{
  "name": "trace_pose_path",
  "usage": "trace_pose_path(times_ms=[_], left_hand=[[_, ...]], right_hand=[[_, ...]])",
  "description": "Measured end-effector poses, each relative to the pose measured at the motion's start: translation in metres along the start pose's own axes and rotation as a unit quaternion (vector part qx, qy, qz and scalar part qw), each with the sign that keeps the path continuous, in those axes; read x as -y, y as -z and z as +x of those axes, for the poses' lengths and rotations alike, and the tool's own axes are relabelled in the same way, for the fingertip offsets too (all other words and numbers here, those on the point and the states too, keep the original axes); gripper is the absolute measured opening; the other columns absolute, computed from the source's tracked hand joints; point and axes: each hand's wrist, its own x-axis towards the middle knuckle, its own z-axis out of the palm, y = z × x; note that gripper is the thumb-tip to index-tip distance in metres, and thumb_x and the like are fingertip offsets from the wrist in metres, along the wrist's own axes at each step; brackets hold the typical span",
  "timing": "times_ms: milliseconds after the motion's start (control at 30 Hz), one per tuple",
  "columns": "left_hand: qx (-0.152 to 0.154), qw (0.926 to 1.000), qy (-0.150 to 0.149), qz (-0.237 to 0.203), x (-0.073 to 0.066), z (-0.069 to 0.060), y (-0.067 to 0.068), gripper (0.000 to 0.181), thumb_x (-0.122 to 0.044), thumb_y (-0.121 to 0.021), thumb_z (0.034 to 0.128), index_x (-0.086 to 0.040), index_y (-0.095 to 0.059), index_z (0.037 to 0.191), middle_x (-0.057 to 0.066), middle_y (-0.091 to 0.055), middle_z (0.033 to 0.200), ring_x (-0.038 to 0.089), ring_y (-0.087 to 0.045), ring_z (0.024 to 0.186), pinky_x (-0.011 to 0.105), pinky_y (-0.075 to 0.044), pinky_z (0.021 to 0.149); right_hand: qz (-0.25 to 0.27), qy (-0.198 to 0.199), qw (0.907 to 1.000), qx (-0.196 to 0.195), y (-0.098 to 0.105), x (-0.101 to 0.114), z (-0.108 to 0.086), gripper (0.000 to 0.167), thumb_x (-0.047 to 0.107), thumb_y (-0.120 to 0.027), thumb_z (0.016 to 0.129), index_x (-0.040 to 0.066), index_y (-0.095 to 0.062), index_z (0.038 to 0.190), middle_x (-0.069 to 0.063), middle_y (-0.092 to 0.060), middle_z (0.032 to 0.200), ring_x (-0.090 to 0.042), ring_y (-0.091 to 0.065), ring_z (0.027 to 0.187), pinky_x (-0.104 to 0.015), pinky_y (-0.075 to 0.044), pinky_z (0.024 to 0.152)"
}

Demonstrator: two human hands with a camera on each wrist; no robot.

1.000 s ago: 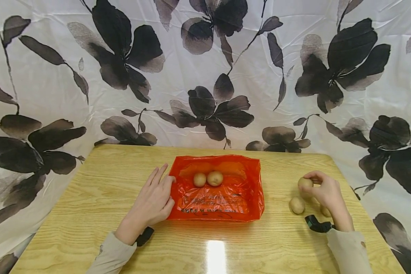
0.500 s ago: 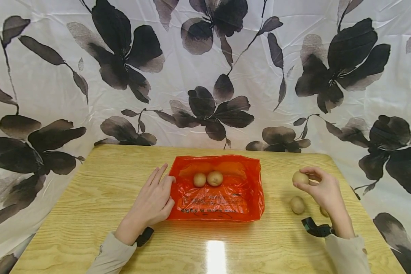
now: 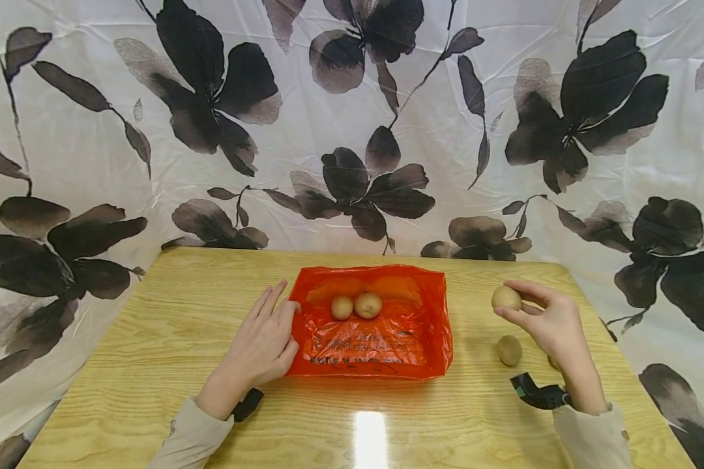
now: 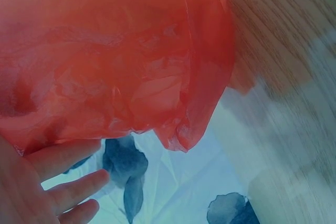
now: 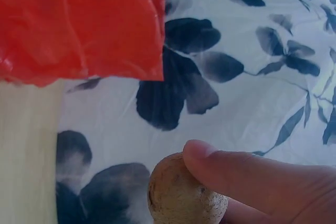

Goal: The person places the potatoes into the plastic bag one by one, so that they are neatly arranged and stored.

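In the head view, my left hand [image 3: 266, 339] holds the left side of a red plastic bag [image 3: 437, 326], its index finger bent over the rim. The left wrist view shows other fingers [image 4: 79, 190] stretched out beside the bag's edge. Two potatoes [image 3: 367, 305] lie inside the bag near its back. My right hand [image 3: 550, 320] pinches a potato [image 3: 506, 298] between thumb and fingers, raised above the table to the right of the bag. Below it another potato [image 3: 510, 350] rests on the table. One more potato [image 3: 554, 362] is mostly hidden behind the right wrist.
The wooden table [image 3: 211, 293] reaches back to a white cloth [image 3: 352, 117] with dark printed flowers. Bare tabletop lies between the bag and the right-hand potatoes. Black wrist cameras [image 3: 540, 393] are strapped under both wrists.
My right hand has lifted the potato off the table and brought it slightly up and left. The left hand, the bag and the other potatoes have stayed put.
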Motion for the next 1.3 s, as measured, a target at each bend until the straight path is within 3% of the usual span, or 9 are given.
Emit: trace_pose_path(times_ms=[200, 467, 733, 1033, 1167, 1300], left_hand=[[0.003, 1.0, 0.002, 0.0, 0.0, -0.001, 0.001, 0.031, -0.014, -0.042, 0.0759, 0.002, -0.051, 0.101, 0.016, -0.06, 0.098, 0.047, -0.04, 0.136, 0.057, -0.026, 0.114], [-0.002, 1.0, -0.002, 0.0, 0.0, -0.001, 0.0, 0.031, -0.015, -0.041, 0.0757, 0.002, -0.051, 0.1, 0.016, -0.06, 0.097, 0.046, -0.037, 0.137, 0.058, -0.028, 0.113], [-0.002, 1.0, -0.004, 0.003, 0.001, -0.002, -0.001, 0.032, -0.015, -0.042, 0.0758, 0.002, -0.051, 0.101, 0.016, -0.062, 0.095, 0.046, -0.038, 0.137, 0.057, -0.027, 0.114], [0.0, 1.0, -0.004, 0.005, 0.0, -0.001, -0.001, 0.032, -0.015, -0.042, 0.0758, 0.002, -0.052, 0.101, 0.016, -0.061, 0.096, 0.047, -0.038, 0.136, 0.057, -0.026, 0.114], [-0.001, 1.0, -0.005, 0.005, 0.0, -0.001, -0.001, 0.033, -0.015, -0.042, 0.0755, 0.002, -0.052, 0.101, 0.016, -0.06, 0.096, 0.047, -0.039, 0.136, 0.057, -0.027, 0.114], [0.001, 1.0, -0.003, 0.005, 0.0, -0.001, 0.0, 0.033, -0.015, -0.042, 0.076, 0.003, -0.052, 0.101, 0.016, -0.061, 0.097, 0.047, -0.039, 0.136, 0.056, -0.025, 0.115]], right_hand=[[0.022, -0.004, 0.9997, 0.011, -0.003, 0.013, -0.001, 0.052, 0.011, -0.083, 0.078, -0.001, -0.066, 0.125, -0.022, -0.063, 0.125, 0.009, -0.061, 0.094, -0.013, -0.052, 0.078], [0.026, 0.024, 0.9992, 0.016, -0.01, 0.029, 0.001, 0.047, 0.009, -0.084, 0.076, -0.002, -0.069, 0.12, -0.021, -0.067, 0.119, 0.009, -0.062, 0.095, -0.014, -0.053, 0.079], [0.035, 0.006, 0.9984, 0.044, -0.015, 0.044, 0.003, 0.052, 0.015, -0.084, 0.078, -0.001, -0.067, 0.124, -0.019, -0.064, 0.125, 0.002, -0.065, 0.094, -0.016, -0.054, 0.079], [0.07, 0.026, 0.9952, 0.063, -0.027, 0.053, 0.008, 0.05, 0.006, -0.084, 0.075, -0.003, -0.068, 0.122, -0.019, -0.066, 0.121, -0.002, -0.066, 0.096, -0.02, -0.055, 0.08], [0.072, 0.03, 0.9942, 0.073, -0.032, 0.057, 0.009, 0.05, 0.005, -0.084, 0.075, -0.002, -0.068, 0.122, -0.017, -0.066, 0.121, -0.009, -0.068, 0.098, -0.02, -0.055, 0.08], [0.081, 0.023, 0.9924, 0.089, -0.037, 0.064, 0.01, 0.05, 0.006, -0.084, 0.075, -0.001, -0.068, 0.123, -0.018, -0.066, 0.122, -0.026, -0.068, 0.104, -0.022, -0.055, 0.082]])
